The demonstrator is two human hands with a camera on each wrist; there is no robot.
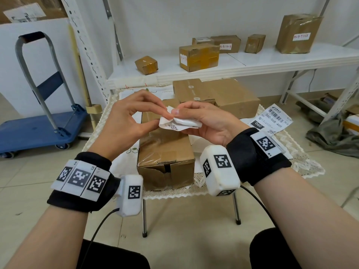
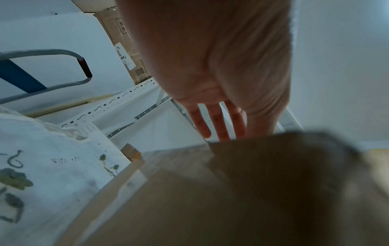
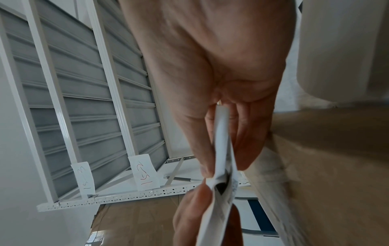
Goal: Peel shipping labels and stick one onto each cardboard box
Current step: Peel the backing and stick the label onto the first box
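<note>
Both hands meet above a taped cardboard box (image 1: 165,152) on a small table. My right hand (image 1: 204,121) holds a curled white shipping label (image 1: 178,123) between thumb and fingers; the label (image 3: 221,166) shows edge-on in the right wrist view, its layers parting at the tip. My left hand (image 1: 132,113) pinches a lifted corner of that label with thumb and forefinger. In the left wrist view the left hand (image 2: 216,123) shows straight fingers beyond the blurred box (image 2: 210,199). Two more boxes (image 1: 215,96) lie behind. More labels (image 1: 272,119) lie flat at the table's right.
A lace cloth (image 1: 303,166) covers the table. Behind stands a white shelf (image 1: 233,65) with several small taped boxes (image 1: 198,57). A blue hand cart (image 1: 38,125) is parked at the left. Grey fabric (image 1: 334,136) lies on the floor at the right.
</note>
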